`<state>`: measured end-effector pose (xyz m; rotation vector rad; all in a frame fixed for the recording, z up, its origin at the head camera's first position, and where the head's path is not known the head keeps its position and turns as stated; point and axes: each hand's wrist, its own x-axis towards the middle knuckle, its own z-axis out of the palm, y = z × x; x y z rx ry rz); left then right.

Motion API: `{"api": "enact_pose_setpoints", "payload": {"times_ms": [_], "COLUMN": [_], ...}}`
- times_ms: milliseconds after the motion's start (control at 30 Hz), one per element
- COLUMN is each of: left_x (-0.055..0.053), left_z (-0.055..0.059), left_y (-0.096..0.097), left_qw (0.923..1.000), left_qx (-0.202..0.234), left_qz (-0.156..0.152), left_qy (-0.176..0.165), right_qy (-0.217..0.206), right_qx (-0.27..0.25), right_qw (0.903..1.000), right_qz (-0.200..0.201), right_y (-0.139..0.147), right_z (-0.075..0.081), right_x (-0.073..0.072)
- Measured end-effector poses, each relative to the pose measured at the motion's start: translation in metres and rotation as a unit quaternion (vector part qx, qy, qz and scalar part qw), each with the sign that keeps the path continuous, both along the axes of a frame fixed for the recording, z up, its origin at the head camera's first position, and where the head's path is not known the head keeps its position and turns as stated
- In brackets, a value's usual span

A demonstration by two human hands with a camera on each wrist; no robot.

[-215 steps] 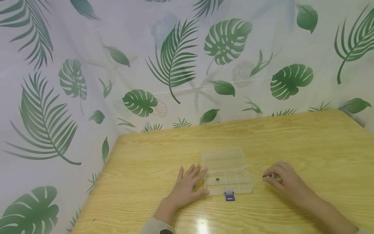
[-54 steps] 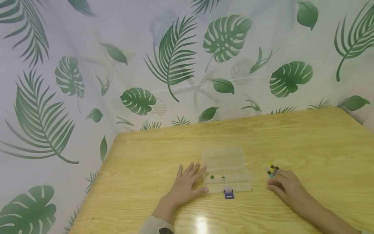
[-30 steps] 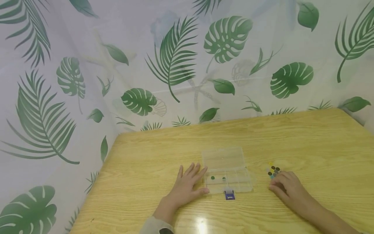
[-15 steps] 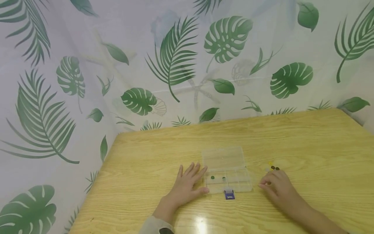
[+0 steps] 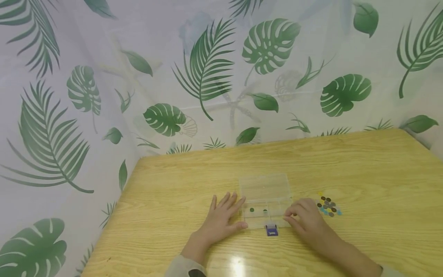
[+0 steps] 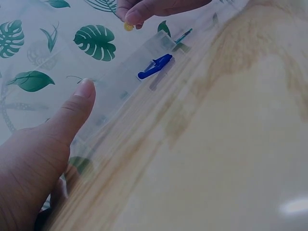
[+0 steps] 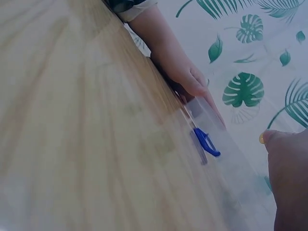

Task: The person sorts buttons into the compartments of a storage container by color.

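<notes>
The right hand point(image 5: 309, 225) pinched a small yellow disc point(image 6: 128, 27) between thumb and forefinger; how its other fingers lay I could not fully tell. Those two fingertips hung above the right part of a clear box point(image 5: 256, 222), and the wrist views showed a gap between the disc and the box. The left hand point(image 5: 221, 221) lay palm down with its fingers spread, the fingertips and thumb at the box's left end, seemingly touching it.

Between the two hands' fingertips, two green discs point(image 5: 252, 210) lay inside the box, nearer the left fingers. Its lid point(image 5: 264, 187) was folded back flat, farther from the person than the right fingertips, and a blue clasp point(image 5: 272, 230) stuck out at the front, a little left of them. To the right of the pinching fingers, behind the knuckles, a loose cluster of discs point(image 5: 326, 206) in dark brown, grey, yellow and blue lay on the wooden table point(image 5: 377, 173).
</notes>
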<state>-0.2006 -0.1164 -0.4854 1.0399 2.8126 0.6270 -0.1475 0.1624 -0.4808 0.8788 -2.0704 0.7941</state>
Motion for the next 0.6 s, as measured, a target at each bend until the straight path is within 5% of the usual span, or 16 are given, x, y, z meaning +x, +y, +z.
{"api": "enact_pose_setpoints", "payload": {"times_ms": [200,433,600], "left_x": [0.001,0.0,0.0], "left_z": [0.0,-0.002,0.0], "left_y": [0.0,0.001,0.0], "left_qw": [1.0,0.9998,0.9998], "left_qx": [0.002,0.0,0.002], "left_qz": [-0.001,-0.004,-0.003], "left_qy": [0.008,0.019,0.02], "right_qy": [-0.017,0.009,-0.018], "right_qx": [0.012,0.023,0.034], "right_qw": [0.9997,0.9997,0.9992], "right_qz": [0.009,0.005,0.012], "right_y": [-0.021,-0.039,-0.048], "right_z": [0.004,0.004,0.004], "right_x": [-0.005,-0.01,-0.012]}}
